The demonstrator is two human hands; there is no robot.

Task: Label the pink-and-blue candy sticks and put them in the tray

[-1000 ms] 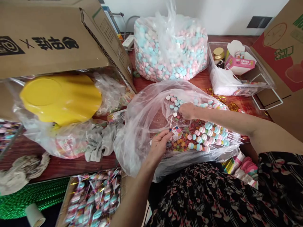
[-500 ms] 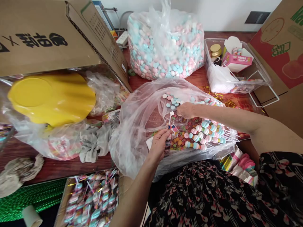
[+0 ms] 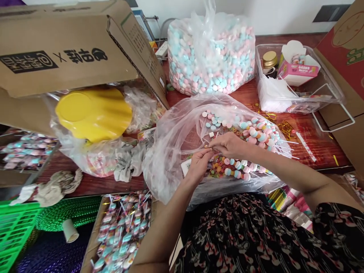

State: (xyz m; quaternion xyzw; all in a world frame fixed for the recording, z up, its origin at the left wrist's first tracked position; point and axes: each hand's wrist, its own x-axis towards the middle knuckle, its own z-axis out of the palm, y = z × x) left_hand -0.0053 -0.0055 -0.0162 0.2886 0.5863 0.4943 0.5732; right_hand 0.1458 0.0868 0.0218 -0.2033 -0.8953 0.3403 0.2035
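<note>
The right hand [image 3: 231,147] has come over from the loose sweets [image 3: 218,120], and now it meets the left hand [image 3: 199,163]! Fingertips nearly closed on both, pinching something too small to make out, above the ring sweets [image 3: 221,167] in the open bag [image 3: 162,167]. The bag's near side laps past the table's front edge. Skewers [image 3: 265,134] lie right, sticks pointing towards gold ties [image 3: 286,131]. Beyond, a tub [image 3: 336,94] holds a pink box [image 3: 297,72], its small print blurred; the left-hand carton [image 3: 85,22] shouts a black X between characters.
</note>
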